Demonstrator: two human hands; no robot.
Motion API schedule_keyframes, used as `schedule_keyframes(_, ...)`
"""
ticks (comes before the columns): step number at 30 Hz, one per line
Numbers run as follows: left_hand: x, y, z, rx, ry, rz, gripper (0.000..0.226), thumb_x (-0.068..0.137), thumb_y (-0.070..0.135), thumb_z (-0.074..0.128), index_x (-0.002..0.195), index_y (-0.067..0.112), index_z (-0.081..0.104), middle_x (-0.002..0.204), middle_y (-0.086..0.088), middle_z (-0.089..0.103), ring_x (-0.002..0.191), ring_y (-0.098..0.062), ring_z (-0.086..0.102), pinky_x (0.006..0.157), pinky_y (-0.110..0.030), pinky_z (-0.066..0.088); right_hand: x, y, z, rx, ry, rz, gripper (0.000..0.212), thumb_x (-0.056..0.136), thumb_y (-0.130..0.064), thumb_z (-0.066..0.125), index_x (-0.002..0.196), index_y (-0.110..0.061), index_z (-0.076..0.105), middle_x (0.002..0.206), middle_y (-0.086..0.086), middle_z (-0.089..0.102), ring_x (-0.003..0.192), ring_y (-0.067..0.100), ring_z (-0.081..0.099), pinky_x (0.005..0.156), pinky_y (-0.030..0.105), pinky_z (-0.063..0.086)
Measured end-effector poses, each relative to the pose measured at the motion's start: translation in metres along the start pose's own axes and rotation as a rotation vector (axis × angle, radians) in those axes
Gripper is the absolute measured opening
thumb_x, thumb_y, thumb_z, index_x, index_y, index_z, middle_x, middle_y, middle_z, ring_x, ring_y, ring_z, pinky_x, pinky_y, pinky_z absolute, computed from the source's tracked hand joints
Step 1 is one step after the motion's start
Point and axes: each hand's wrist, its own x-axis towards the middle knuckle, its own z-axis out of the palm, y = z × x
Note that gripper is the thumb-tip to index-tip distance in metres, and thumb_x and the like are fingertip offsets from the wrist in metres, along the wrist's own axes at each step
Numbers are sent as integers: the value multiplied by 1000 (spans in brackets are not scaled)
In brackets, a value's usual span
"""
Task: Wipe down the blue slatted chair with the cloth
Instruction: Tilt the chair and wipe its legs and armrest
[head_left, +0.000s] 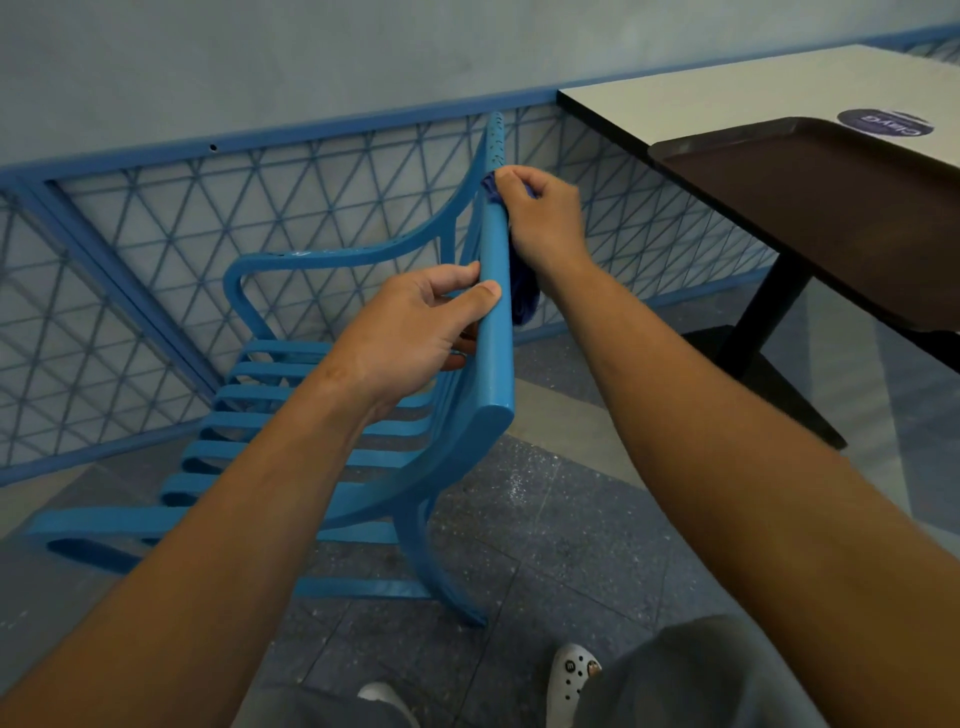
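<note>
Two hands on chair (496, 332) | left hand (415, 332) gripped top rail | right hand (540, 218) gripped cloth (522, 291) | risk: hanging cloth tail could snag on slats.

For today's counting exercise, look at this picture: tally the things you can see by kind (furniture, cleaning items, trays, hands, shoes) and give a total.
Furniture: 2, the chair and the table
Cleaning items: 1, the cloth
Trays: 1, the tray
Hands: 2, the left hand and the right hand
Shoes: 2, one shoe and another shoe
Total: 8
</note>
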Motion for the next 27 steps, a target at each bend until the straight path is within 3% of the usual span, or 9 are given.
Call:
schedule_keyframes(4,1,2,-2,50,6,-3,34,99,35,61,133,27,65,90,10,75,73,0,69,74,-23,56,21,-3,2,-68,-24,12,23,95,-20,64,76,-22,75,66,-15,68,59,-6,60,65,24,53)
schedule_keyframes(8,-3,3,0,28,13,-9,34,100,32,61,133,25,65,87,9,73,68,2,67,61,-16,52,-2,-5,-1,-78,-12,-40,20,96,-21,63,80,-22,75,71,-13,69,62,-6,60,65,21,51)
schedule_keyframes(11,-6,6,3,-6,19,-14,29,101,29,60,128,22,67,79,11,71,63,3,66,57,-15,51,-33,-5,-9,-41,-38,-77,17,99,-22,63,88,-19,76,79,-10,71,67,-7,61,63,14,49)
schedule_keyframes(16,-22,15,5,-12,67,-35,20,103,28,57,112,19,73,78,11,74,67,1,69,57,-13,52,-78,-16,-23,48,-123,-77,15,102,-21,62,98,-14,75,83,-6,72,70,-2,63,63,15,51)
schedule_keyframes(20,-40,17,5,85,121,-23,21,102,29,58,105,20,77,92,4,78,85,-7,74,68,-22,59,-101,-23,-30,12,-173,-114,14,101,-20,62,97,-16,75,79,-9,71,67,1,61,59,16,50)
schedule_keyframes(24,-60,21,11,79,-2,-22,23,95,32,69,116,23,72,101,9,78,94,-5,73,89,-32,60,-110,-22,-37,-33,-196,-145,14,101,-26,62,99,-23,76,85,-14,74,81,0,68,73,21,53)
schedule_keyframes(27,-64,22,16,137,-19,-12,27,88,24,77,112,30,68,105,9,76,97,-8,73,93,-37,59,-110,-21,-40,-63,-224,-167,18,102,-29,60,105,-21,76,85,-11,73,75,5,68,67,25,55)
